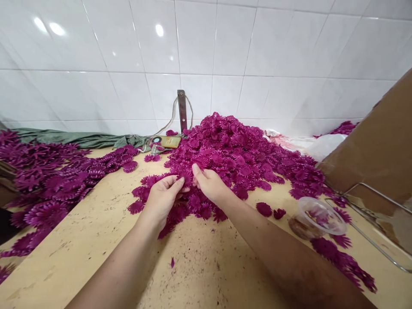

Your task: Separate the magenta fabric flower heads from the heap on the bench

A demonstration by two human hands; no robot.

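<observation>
A large heap of magenta artificial flower pieces (225,137), each with a fringe of narrow petals, rises in front of me. At its near edge my left hand (165,195) pinches a magenta flower piece (185,175) between thumb and fingers. Close beside it, my right hand (210,183) is closed, thumb against fingers, at a flower piece (200,164) by the heap. Whether both hands grip the same piece is hard to tell. More loose pieces lie under and around my fingers.
Stacked magenta flower pieces (48,189) spread along the left. To the right stand a clear plastic tub (322,216), a bent metal wire frame (383,253) and a cardboard box (370,150). A phone (170,141) and green cloth (74,137) lie by the tiled wall (231,51).
</observation>
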